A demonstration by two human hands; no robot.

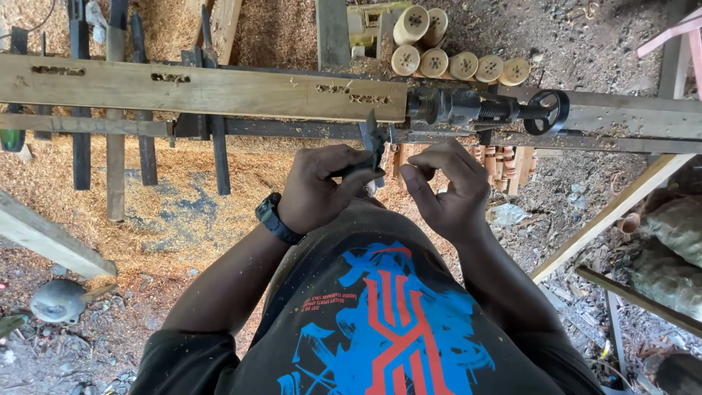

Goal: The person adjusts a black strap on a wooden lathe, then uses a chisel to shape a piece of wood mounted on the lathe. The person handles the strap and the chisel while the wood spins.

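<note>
A long wooden beam [205, 88] spans the view, with a metal tailstock [468, 108] and its black handwheel [548, 111] at its right end. Beyond the beam lies a stack of turned wooden pieces [453, 55]; sawdust [175, 190] covers the ground below it. Just below the beam's right end, the left hand [314, 192] has its fingers closed around a dark tool [374, 143]. The right hand [447, 192], beside it, curls its fingers narrowly, holding nothing visible.

Head camera, steeply downward, close
</note>
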